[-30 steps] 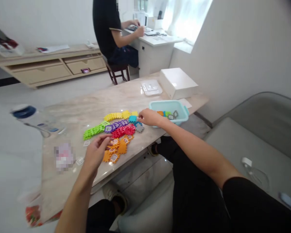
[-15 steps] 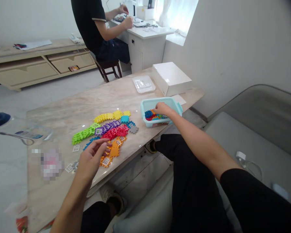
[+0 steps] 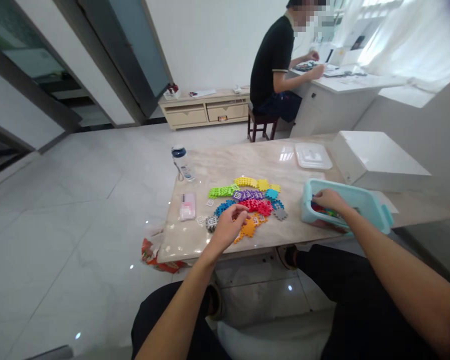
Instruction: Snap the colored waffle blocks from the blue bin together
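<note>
My left hand [image 3: 229, 226] hovers over the orange notched plastic tiles [image 3: 249, 228], its fingers loosely curved and apart, holding nothing I can see. Behind it, overlapping rows of tiles lie sorted by colour: red [image 3: 263, 207], purple [image 3: 252, 195], blue [image 3: 224, 207], green [image 3: 223, 191] and yellow [image 3: 262, 185]. A turquoise tile [image 3: 271, 193] and a grey tile [image 3: 280, 214] lie at their right end. My right hand [image 3: 330, 199] reaches into a light-blue plastic bin [image 3: 371, 200], fingertips pinched together among mixed tiles [image 3: 332, 213]. Whatever sits between those fingertips is too small to make out.
A clear lid [image 3: 313, 156] and a large white box [image 3: 382, 157] stand behind the bin. On the left are a water bottle [image 3: 183, 164] and a pink packet [image 3: 188, 206]. Another person [image 3: 272, 65] sits at a white desk [image 3: 330, 107] beyond the table.
The view has swung left and up, so table and bin appear further right. My right hand stays in the bin; my left hand remains over the orange tiles.
</note>
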